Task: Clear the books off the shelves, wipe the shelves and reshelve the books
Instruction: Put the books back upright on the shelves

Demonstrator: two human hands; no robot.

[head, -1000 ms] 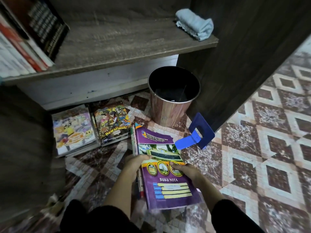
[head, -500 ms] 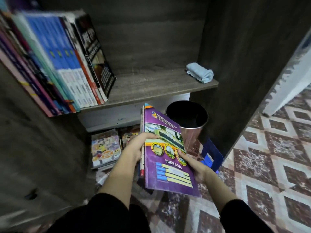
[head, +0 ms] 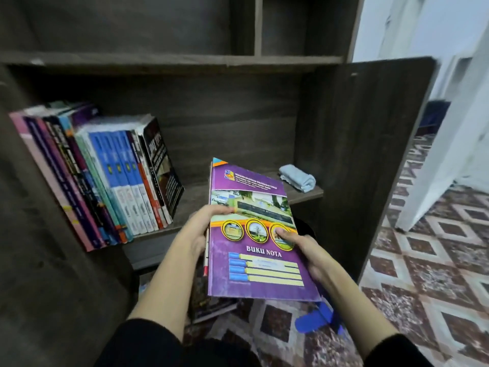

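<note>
I hold a stack of books with a purple "BUKU NOTA" notebook (head: pixel 254 229) on top, raised in front of the dark wooden shelf (head: pixel 238 200). My left hand (head: pixel 203 226) grips the stack's left edge, thumb on the cover. My right hand (head: pixel 304 250) grips its right edge, thumb on the cover. A row of books (head: pixel 105 176) leans leftward at the shelf's left end. A folded light blue cloth (head: pixel 297 178) lies at the shelf's right end.
A blue bookend (head: pixel 317 319) lies on the patterned tile floor (head: pixel 423 274) below the stack. More books (head: pixel 211 308) lie on the floor under my hands. The shelf's right side panel (head: pixel 370 154) stands close by. The upper compartments look bare.
I have lifted the stack from the floor up to shelf height. My view has risen, so the bin and the floor books have dropped out of sight.
</note>
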